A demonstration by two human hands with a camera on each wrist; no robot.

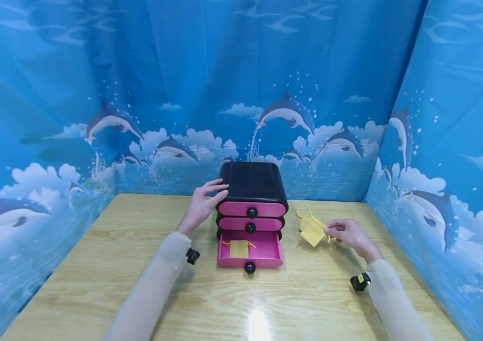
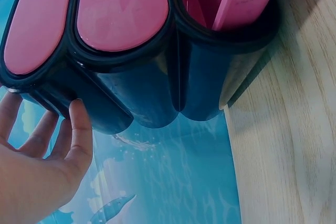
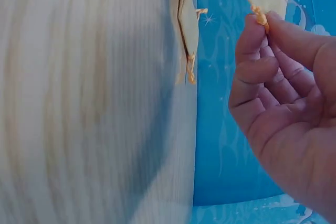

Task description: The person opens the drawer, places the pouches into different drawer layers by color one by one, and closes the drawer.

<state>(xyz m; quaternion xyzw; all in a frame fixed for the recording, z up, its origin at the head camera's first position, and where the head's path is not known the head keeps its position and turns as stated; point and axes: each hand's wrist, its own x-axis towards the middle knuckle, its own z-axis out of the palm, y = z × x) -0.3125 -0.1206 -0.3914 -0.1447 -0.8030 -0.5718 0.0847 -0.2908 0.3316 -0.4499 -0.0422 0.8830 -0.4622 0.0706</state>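
Note:
A small black cabinet with pink drawers (image 1: 253, 182) stands on the table. My left hand (image 1: 204, 202) rests at its upper left edge, fingers on the top; in the left wrist view this hand (image 2: 50, 150) lies along the dark side wall. The bottom drawer (image 1: 267, 246) is pulled out, and a yellow drawstring pouch (image 1: 239, 249) lies in it. Right of the cabinet, my right hand (image 1: 349, 235) pinches the orange cord of a second yellow pouch (image 1: 313, 233) between thumb and index finger, raised above the table. Behind it lies a third pouch (image 3: 189, 19), partly hidden in the head view.
The two upper drawers (image 1: 235, 209) are pushed in, each with a round black knob. The wooden table (image 1: 309, 293) reaches back to blue curtains (image 1: 207, 94) printed with dolphins, which hang behind and at both sides.

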